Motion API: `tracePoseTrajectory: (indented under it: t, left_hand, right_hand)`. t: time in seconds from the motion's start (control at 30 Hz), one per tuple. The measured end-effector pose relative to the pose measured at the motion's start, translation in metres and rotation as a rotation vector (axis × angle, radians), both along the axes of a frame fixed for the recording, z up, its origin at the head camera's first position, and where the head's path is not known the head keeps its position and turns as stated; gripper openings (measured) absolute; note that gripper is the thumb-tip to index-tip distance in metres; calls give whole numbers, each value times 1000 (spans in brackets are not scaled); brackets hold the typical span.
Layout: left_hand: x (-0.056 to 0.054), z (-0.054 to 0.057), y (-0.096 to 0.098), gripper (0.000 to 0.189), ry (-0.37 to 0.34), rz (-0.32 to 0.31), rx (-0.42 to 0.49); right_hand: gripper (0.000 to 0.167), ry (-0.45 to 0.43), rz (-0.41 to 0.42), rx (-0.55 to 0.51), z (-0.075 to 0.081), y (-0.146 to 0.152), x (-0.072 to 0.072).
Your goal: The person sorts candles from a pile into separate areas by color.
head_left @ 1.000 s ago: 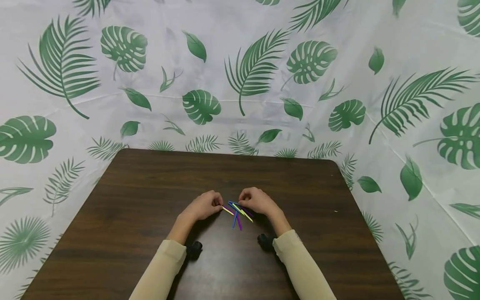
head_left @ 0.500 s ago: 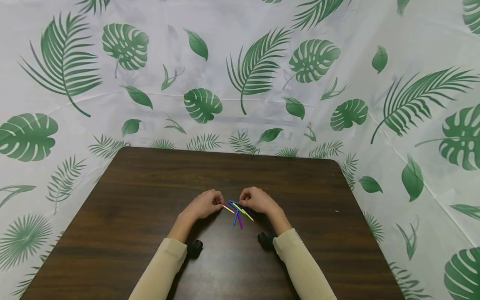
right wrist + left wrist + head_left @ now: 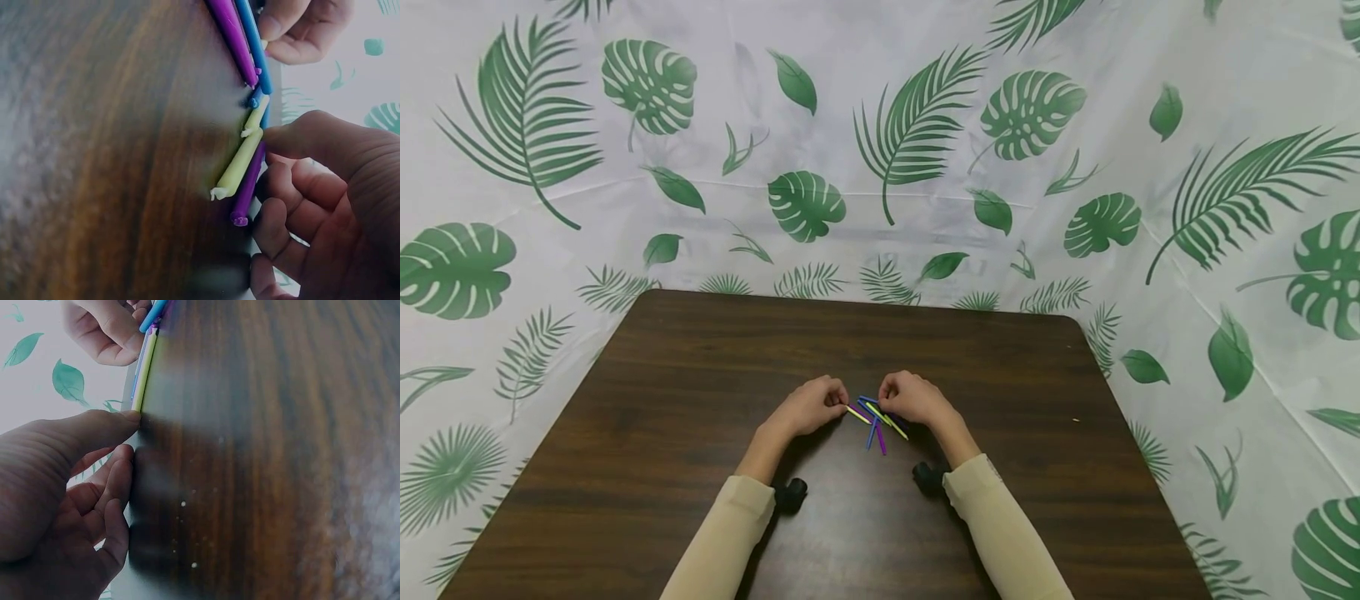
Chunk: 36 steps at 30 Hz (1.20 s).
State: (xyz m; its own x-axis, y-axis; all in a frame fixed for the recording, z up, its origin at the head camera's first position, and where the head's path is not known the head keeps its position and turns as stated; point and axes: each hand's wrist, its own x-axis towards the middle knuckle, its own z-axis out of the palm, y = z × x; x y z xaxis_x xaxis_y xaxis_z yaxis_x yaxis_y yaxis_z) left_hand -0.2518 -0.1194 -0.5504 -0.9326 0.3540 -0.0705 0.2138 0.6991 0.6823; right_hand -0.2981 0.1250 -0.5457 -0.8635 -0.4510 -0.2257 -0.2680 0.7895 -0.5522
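Note:
Several thin candles in yellow, purple and blue lie in a loose crossed pile in the middle of the table. My left hand (image 3: 812, 405) is at the pile's left side. Its thumb and forefinger pinch the ends of a yellow candle (image 3: 146, 372) and a purple one beside it. From the right, my right hand (image 3: 916, 397) reaches in, thumb and fingertips curled at the end of a blue candle (image 3: 868, 401). Below that thumb, a yellow candle (image 3: 239, 164) and a purple candle (image 3: 249, 187) point outward. Another purple candle (image 3: 881, 439) and a blue one (image 3: 872, 434) point toward me.
The dark wood table (image 3: 700, 358) has rounded far corners. Behind and to the sides hangs a white leaf-print cloth (image 3: 715, 100). A tiny pale speck (image 3: 1076, 420) lies at the right of the table. Black wrist cameras (image 3: 791, 496) hang under both sleeves.
The head view has tilted slightly, so the whole scene sits a little differently in it. Both hands keep their places at the candles, and the pile looks the same.

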Motion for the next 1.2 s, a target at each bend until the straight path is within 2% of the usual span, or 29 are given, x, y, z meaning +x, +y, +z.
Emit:
tracePoseTrajectory:
  t: [0.4, 0.67, 0.87, 1.2]
  left_hand:
    - [1, -3, -3, 5, 7, -15, 29]
    - [0, -6, -3, 5, 5, -24, 38]
    - [1, -4, -3, 5, 14, -19, 37]
    - [2, -2, -3, 4, 12, -21, 21]
  right_hand:
    - [5, 26, -9, 36, -2, -5, 5]
    - [5, 28, -7, 32, -3, 0, 3]
    - [5, 46, -20, 7, 1, 10, -3]
    - [7, 40, -102, -15, 13, 40, -9]
